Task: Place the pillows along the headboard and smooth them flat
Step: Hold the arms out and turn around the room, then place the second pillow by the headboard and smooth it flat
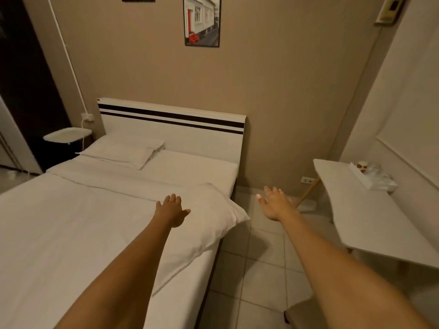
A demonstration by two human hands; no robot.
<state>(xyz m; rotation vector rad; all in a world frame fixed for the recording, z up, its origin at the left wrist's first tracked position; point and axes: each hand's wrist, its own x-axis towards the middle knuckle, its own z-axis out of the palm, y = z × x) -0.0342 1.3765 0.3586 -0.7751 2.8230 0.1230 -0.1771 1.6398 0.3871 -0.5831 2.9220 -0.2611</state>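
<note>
Both arms are reaching forward from the foot-side of the bed (pixel 71 233). The left hand (pixel 172 211) is hovering, fingers spread and gripping nothing, over a white pillow (pixel 209 224) that is lying at the mattress edge, its corner at about 3 o'clock hanging out over the tiled floor (pixel 256 269). The right hand (pixel 276 205) is also spread wide and empty, out over the floor just beside that overhanging corner. A second pillow (pixel 121 151) is already lying against the striped headboard (pixel 171 125) at about 11 o'clock, leaving the headboard's right half bare. The near pillow is looking soft, light and floppy, so it will probably sag if pinched by one corner. Taking it by the two short ends, one hand each, should be carrying it level to the empty spot at 12 o'clock.
</note>
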